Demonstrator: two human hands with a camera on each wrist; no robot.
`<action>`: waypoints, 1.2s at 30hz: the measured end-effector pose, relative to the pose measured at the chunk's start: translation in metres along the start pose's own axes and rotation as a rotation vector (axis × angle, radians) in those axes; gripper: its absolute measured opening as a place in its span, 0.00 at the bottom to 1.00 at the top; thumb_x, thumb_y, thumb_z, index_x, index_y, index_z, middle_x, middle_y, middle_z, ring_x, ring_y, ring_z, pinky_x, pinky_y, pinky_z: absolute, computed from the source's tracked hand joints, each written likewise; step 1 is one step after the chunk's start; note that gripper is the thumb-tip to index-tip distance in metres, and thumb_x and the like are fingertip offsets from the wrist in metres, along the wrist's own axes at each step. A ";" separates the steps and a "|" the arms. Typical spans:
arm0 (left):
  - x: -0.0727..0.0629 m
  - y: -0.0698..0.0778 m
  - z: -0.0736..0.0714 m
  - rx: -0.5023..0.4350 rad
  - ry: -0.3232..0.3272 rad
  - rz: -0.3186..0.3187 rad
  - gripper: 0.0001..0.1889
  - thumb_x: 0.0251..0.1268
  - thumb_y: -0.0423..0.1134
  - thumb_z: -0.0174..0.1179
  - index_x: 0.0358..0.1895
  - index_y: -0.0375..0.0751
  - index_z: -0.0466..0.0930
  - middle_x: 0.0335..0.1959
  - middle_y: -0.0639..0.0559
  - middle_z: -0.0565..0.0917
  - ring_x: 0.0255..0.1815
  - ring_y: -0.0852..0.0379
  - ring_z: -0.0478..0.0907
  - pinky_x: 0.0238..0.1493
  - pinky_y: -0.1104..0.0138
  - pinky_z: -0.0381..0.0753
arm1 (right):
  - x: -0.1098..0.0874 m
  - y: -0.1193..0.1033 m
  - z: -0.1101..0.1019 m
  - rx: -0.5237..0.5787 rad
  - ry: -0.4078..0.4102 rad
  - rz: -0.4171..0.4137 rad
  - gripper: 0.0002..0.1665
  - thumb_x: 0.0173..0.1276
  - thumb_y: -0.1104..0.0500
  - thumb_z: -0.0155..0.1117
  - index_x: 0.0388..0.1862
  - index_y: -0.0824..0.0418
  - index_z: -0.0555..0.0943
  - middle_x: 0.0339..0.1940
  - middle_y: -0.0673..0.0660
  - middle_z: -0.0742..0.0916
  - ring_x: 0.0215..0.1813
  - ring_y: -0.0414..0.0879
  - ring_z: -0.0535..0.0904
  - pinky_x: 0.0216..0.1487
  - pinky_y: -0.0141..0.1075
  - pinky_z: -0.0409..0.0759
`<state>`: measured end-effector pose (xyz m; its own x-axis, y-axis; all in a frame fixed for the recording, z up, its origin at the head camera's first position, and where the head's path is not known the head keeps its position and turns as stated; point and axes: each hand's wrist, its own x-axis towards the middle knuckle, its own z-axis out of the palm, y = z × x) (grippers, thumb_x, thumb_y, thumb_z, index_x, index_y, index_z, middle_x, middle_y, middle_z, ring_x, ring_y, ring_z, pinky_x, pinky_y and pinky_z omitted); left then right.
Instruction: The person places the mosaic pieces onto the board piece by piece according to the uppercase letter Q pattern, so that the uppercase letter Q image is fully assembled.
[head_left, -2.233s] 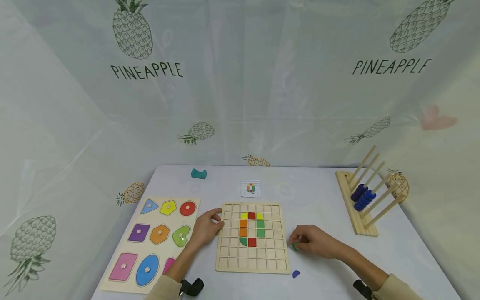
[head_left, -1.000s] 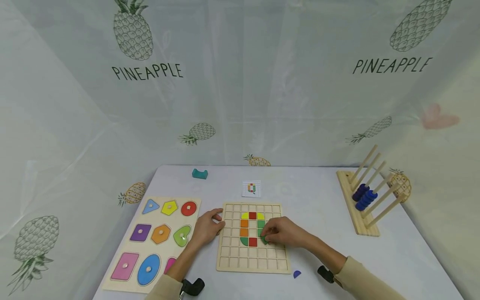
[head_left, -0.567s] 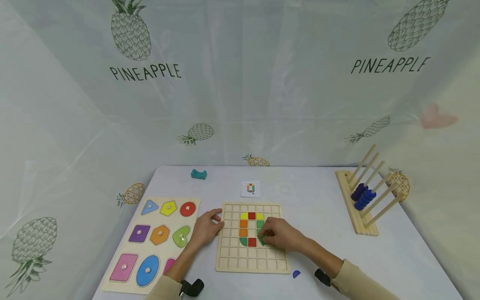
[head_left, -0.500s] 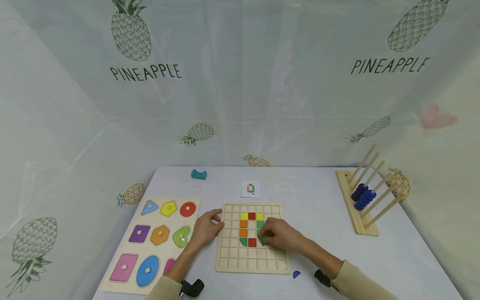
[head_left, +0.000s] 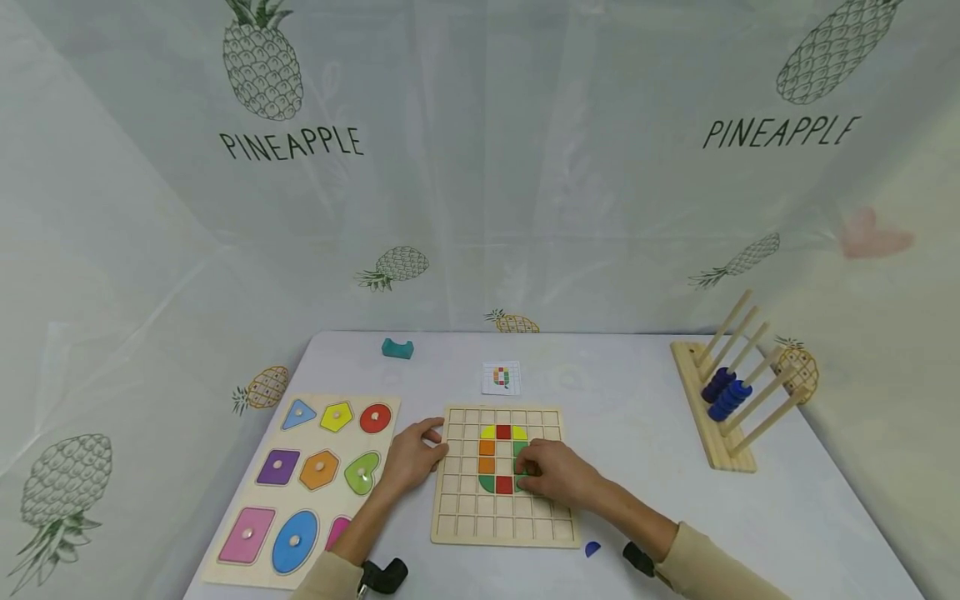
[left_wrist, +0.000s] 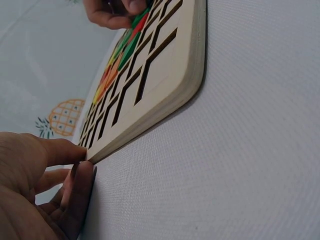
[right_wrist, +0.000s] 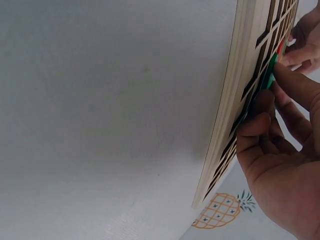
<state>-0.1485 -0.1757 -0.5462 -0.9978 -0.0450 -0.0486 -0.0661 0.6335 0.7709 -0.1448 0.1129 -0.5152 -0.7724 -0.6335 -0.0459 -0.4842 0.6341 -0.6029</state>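
Note:
A wooden grid board (head_left: 497, 527) lies mid-table, with yellow, red, orange and green pieces forming a ring in its cells. My left hand (head_left: 408, 458) holds the board's left edge; in the left wrist view its fingers (left_wrist: 65, 151) meet the rim. Over the ring's lower right corner, my right hand (head_left: 558, 473) pinches a small green piece (right_wrist: 271, 70). The fingers mostly cover that piece, and whether it sits fully in its cell cannot be seen. Just off the board's lower right corner lies a purple half-round piece (head_left: 592, 549).
Left of the board lies a knobbed shape puzzle (head_left: 238, 490). A pattern card (head_left: 501, 378) lies behind the board, and a teal block (head_left: 397, 348) near the back edge. To the right stands a wooden peg stand (head_left: 705, 433) with blue rings on two pegs.
My right hand has carried the green piece from the table right of the board to the ring's lower right corner, lately shifting slightly lower. The left hand stays at the edge.

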 end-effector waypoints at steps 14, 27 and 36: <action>0.000 -0.001 0.000 -0.001 0.009 0.018 0.24 0.58 0.33 0.67 0.61 0.38 0.80 0.34 0.53 0.81 0.17 0.64 0.76 0.21 0.70 0.72 | 0.001 0.000 0.002 -0.017 0.013 -0.019 0.05 0.64 0.58 0.72 0.37 0.52 0.83 0.26 0.40 0.75 0.30 0.35 0.70 0.31 0.29 0.71; 0.001 0.001 -0.001 -0.007 -0.010 0.006 0.25 0.60 0.34 0.68 0.62 0.39 0.79 0.34 0.53 0.81 0.17 0.63 0.77 0.22 0.68 0.73 | 0.002 0.004 0.005 -0.016 0.000 -0.022 0.03 0.66 0.55 0.71 0.36 0.48 0.84 0.27 0.39 0.75 0.29 0.34 0.70 0.31 0.28 0.71; 0.000 0.000 0.000 0.007 -0.012 0.017 0.25 0.59 0.35 0.67 0.62 0.38 0.79 0.34 0.53 0.82 0.17 0.64 0.77 0.21 0.69 0.73 | 0.002 0.005 0.006 -0.027 0.011 -0.053 0.03 0.65 0.56 0.71 0.36 0.49 0.84 0.27 0.39 0.75 0.29 0.33 0.69 0.30 0.27 0.71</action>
<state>-0.1483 -0.1758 -0.5459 -0.9987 -0.0255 -0.0433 -0.0495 0.6398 0.7669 -0.1463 0.1117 -0.5227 -0.7496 -0.6619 -0.0057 -0.5355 0.6116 -0.5824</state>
